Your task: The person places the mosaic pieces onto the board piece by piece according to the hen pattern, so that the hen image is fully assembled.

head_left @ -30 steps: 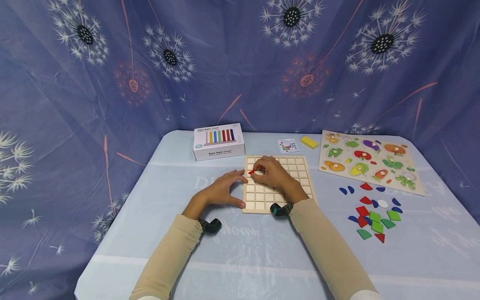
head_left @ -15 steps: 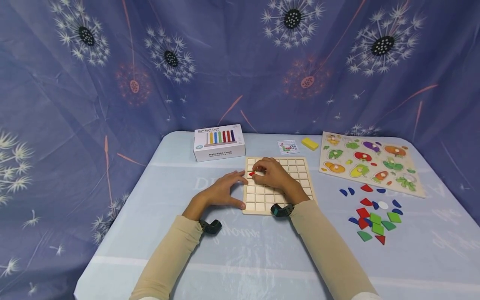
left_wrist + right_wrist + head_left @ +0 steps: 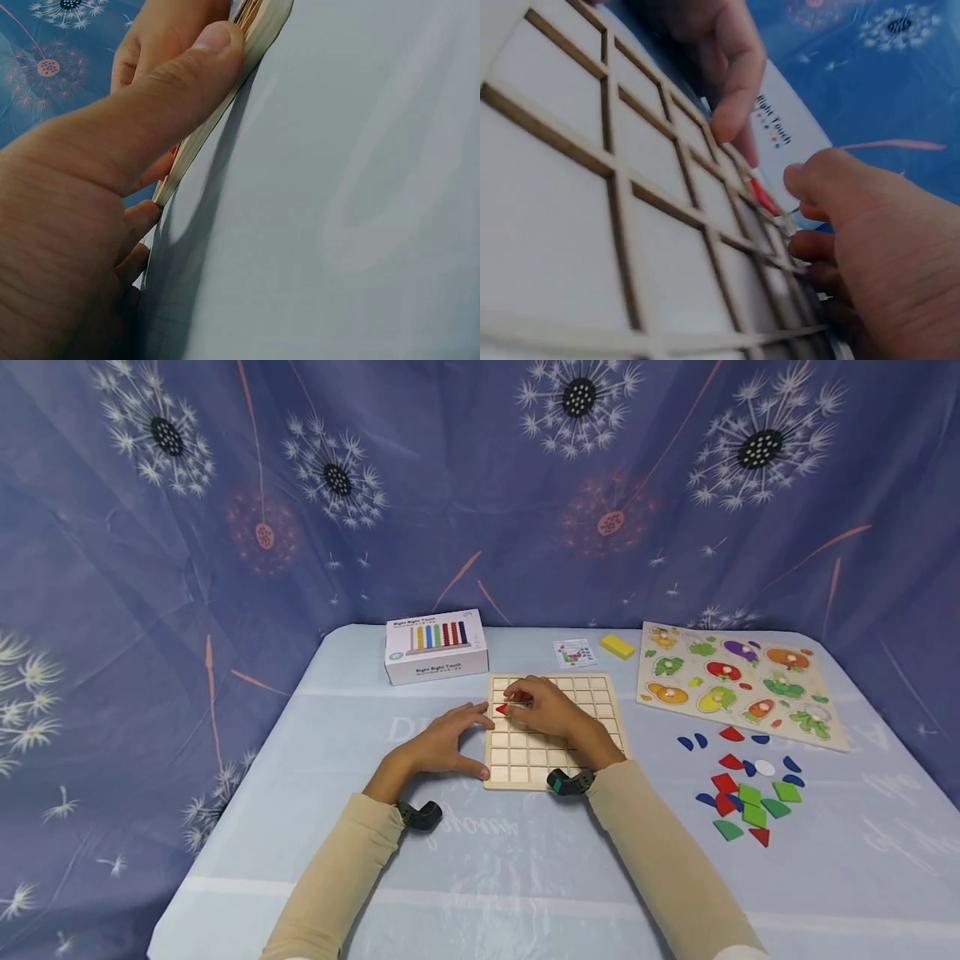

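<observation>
A square wooden grid board lies in front of the person. My left hand rests along its left side, with spread fingers at the edge and the thumb at the near corner; the left wrist view shows that thumb against the board's side. Over the board's upper left, my right hand is beside a small red triangular piece. In the right wrist view the red piece sits in a grid cell, and the thumb and fingers of the right hand are apart from it.
Behind the board are a white box, a picture card and a yellow block. A vegetable puzzle board lies at the right. In front of it, several loose red, blue and green pieces and a white disc are scattered.
The red piece, pinched and tilted in the right fingers earlier, now lies flat in the grid. The right fingers have loosened from it. My left hand has kept its place.
</observation>
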Available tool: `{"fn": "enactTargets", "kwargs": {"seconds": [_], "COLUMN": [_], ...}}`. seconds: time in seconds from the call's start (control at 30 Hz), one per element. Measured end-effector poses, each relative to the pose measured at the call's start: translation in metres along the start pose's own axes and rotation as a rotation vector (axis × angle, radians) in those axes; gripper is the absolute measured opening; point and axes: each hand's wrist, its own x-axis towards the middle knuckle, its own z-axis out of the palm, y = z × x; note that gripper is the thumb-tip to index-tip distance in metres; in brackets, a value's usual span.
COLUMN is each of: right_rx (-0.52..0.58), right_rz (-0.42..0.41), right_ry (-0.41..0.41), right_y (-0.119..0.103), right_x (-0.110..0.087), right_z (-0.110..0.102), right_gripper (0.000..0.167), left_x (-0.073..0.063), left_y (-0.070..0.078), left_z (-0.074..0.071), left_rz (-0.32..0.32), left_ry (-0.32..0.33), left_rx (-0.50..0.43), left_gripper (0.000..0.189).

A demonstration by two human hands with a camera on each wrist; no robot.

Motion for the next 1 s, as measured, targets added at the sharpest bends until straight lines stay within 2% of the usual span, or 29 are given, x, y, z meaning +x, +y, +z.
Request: {"fn": "enactTargets", "kwargs": {"seconds": [0.13, 0.3, 0.5, 0.6, 0.73, 0.9, 1.0], "right_rx": [0.022, 0.003, -0.061, -0.127, -0.230, -0.313, -0.313], "right_rz": [0.006, -0.017, 0.018, 0.064, 0.197, 0.452, 0.499], "right_ry": [-0.062, -0.056, -0.056, -0.021, 0.023, -0.046, -0.069], "right_y": [-0.011, -0.019, -0.008, 0.003, 0.022, 0.047, 0.061], "right_x": [-0.012, -0.035, -0.077, -0.102, -0.140, -0.188, -0.211], "right_z": [-0.022, -0.059, -0.103, -0.129, -0.166, -0.200, -0.207], "right_gripper": [0.035, 0.034, 0.034, 0.032, 0.031, 0.032, 0.030], "left_x": [0.000, -0.002, -0.004, -0.003, -0.001, 0.000, -0.001], "left_y": [0.001, 0.001, -0.002, -0.001, 0.000, 0.001, 0.001], "left_z": [0.000, -0.004, -0.004, -0.002, -0.001, 0.001, 0.001], "left_rz": [0.005, -0.002, -0.003, 0.007, 0.010, 0.001, 0.001], "left_ry": [0.001, 0.009, 0.008, 0.008, 0.010, 0.003, 0.004], "left_rx": [-0.003, -0.003, 0.005, 0.001, -0.002, -0.001, 0.000], "left_gripper": [0.081, 0.080, 0.080, 0.080, 0.079, 0.079, 0.079]}}
